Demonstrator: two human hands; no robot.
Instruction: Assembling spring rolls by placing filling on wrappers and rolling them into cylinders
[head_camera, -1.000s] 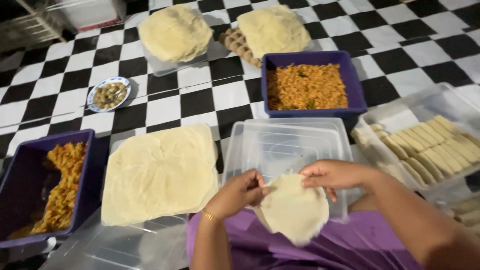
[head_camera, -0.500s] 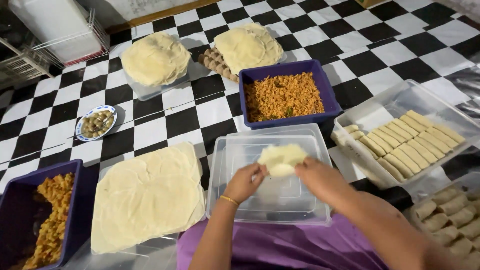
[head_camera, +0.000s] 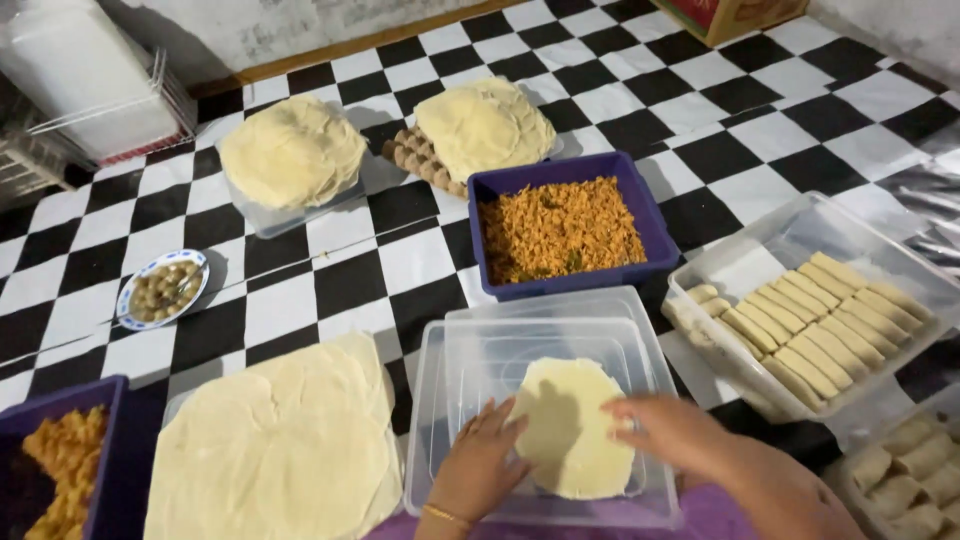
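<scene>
Hands (head_camera: 580, 450) flanking wrapper (head_camera: 570, 425), touching edges

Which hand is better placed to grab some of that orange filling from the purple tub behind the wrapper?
Probably the right hand. It rests on the wrapper's right edge, below the purple tub, which stands just behind the clear lid. The left hand sits farther left, pressing the wrapper's left edge.

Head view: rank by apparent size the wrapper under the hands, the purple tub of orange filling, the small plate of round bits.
1. Purple tub of orange filling: largest.
2. Wrapper, lying flat on the clear lid, left hand and right hand at its edges. It sits closer to the camera, so its look is inflated.
3. Small plate: smallest.
</scene>
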